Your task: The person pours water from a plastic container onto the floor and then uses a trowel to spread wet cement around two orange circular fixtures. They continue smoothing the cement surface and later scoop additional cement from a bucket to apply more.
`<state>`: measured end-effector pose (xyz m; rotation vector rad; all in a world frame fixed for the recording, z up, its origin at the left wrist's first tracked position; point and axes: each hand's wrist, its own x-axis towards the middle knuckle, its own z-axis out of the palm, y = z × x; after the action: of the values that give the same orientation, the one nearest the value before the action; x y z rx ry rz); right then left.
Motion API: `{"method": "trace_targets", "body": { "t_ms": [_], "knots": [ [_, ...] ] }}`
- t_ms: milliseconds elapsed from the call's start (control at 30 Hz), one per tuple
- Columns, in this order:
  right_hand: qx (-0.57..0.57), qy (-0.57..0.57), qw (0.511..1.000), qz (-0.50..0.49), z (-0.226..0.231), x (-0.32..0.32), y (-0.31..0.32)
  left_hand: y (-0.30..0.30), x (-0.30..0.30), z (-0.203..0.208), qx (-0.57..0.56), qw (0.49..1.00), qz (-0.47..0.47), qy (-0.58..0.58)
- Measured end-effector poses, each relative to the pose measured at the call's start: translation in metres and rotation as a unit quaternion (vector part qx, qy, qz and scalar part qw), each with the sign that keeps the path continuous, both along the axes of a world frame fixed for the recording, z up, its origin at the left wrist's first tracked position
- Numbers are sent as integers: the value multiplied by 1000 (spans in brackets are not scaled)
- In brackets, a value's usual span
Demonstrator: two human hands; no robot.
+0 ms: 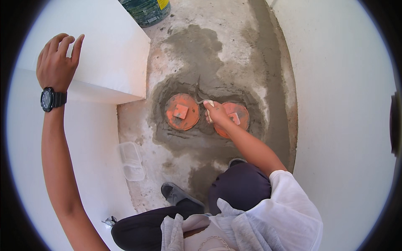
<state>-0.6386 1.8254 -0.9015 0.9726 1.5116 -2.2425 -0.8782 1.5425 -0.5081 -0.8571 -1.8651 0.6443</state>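
My right hand point(216, 113) is closed around the pale handle of a small trowel point(198, 88). The trowel's narrow blade points away from me, against wet grey mortar point(188, 138) between two round orange caps. The left cap point(182, 112) has a raised square in its middle and grey smears on it. My right hand and forearm partly cover the right cap point(238, 115). Raised at the far left, my left hand point(57, 62) has its fingers loosely bent and apart, holding nothing. It is in front of the white block; whether it touches the block I cannot tell. A black watch is on that wrist.
A dark bucket point(148, 11) with a yellow patch stands at the top. The white block point(113, 50) juts out on the left, and a white wall point(335, 104) runs along the right. A clear plastic container point(132, 161) lies by the left wall, near my sandaled foot point(180, 195).
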Motion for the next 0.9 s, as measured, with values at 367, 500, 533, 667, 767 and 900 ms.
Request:
{"method": "trace_targets", "body": {
  "t_ms": [367, 500, 533, 667, 767, 900],
  "knots": [
    [-14, -4, 998, -55, 19, 18, 14, -3, -5, 1, -2, 1000, 13, 10],
    [-23, 6, 998, -55, 13, -5, -1, -2, -6, 0, -8, 1000, 16, 11],
    [-20, 1, 998, -55, 10, -6, 0, -2, -6, 0, -8, 1000, 18, 11],
    [13, -30, 998, -58, 3, 19, 26, -6, -9, 0, -20, 999, 17, 24],
    [23, -32, 997, -59, 4, 44, 50, -11, -14, 0, -36, 998, 24, 37],
    [32, -35, 995, -85, 11, 54, 69, -16, -18, 1, -45, 998, 34, 31]
  ]
}}
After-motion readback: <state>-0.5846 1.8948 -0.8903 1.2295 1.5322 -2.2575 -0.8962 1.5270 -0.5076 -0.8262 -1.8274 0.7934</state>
